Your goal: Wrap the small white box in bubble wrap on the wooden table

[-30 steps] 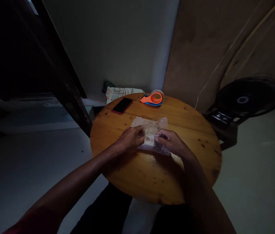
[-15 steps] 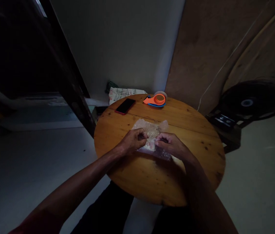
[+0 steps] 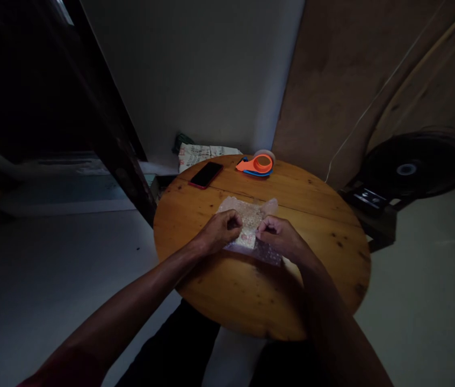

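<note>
A piece of clear bubble wrap [image 3: 247, 210] lies around a small pale packet [image 3: 245, 238] with faint reddish marks, in the middle of the round table. On its left side my left hand [image 3: 224, 228] is closed, thumb and fingertips pinched together at the wrap. Opposite it, my right hand [image 3: 277, 232] pinches at the wrap too, a short gap from the left fingertips. Whether a thin strip of film or tape runs between the fingertips is too small to tell. The near right corner of the wrap lies loose under my right hand.
An orange and blue tape dispenser [image 3: 260, 163] and a phone [image 3: 206, 175] lie at the far side of the wooden table [image 3: 319, 209]. Behind stands a printed sack [image 3: 203, 155] by the wall. A black fan [image 3: 406, 169] is on the right.
Both hands stay almost in place, still pinched at the bubble wrap. The whole view has shifted very slightly.
</note>
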Motion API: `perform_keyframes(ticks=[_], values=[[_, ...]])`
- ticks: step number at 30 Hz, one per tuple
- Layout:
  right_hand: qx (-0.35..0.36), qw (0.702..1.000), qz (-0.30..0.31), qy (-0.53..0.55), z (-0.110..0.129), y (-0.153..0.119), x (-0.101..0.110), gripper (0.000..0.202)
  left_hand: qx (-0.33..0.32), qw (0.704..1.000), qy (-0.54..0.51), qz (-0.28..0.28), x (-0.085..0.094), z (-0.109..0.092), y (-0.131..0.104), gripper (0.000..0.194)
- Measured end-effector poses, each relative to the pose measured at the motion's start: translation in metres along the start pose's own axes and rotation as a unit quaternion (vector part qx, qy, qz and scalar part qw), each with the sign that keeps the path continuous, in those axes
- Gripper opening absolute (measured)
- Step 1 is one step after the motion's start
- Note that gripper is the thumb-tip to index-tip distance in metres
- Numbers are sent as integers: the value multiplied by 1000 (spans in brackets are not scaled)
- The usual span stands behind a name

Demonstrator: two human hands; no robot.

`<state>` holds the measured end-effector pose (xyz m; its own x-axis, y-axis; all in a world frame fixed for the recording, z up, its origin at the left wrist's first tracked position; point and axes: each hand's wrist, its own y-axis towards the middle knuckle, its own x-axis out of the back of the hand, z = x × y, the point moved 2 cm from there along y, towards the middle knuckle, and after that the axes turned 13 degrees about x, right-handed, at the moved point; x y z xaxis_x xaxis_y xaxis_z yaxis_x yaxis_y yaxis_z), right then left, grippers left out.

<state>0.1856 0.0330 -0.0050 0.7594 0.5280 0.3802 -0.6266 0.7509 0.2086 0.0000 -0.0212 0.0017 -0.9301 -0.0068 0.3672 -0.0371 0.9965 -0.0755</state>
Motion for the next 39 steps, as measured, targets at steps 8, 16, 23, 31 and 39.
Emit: perform_keyframes(ticks=[8, 16, 23, 31, 39], values=[[-17, 999, 0, 28, 2, 1, 0, 17, 24, 998, 39, 34, 6, 1, 12, 17], [-10, 1000, -10, -10, 5, -1, 2, 23, 40, 996, 33, 67, 7, -1, 13, 17], [-20, 998, 49, -16, 14, -1, -3, 23, 40, 996, 33, 67, 5, -2, 12, 18], [11, 1000, -11, -19, 0, 3, -1, 22, 50, 994, 39, 85, 8, -5, 14, 17], [240, 965, 35, -102, 23, 4, -7, 12, 57, 992, 40, 107, 7, -7, 14, 20]])
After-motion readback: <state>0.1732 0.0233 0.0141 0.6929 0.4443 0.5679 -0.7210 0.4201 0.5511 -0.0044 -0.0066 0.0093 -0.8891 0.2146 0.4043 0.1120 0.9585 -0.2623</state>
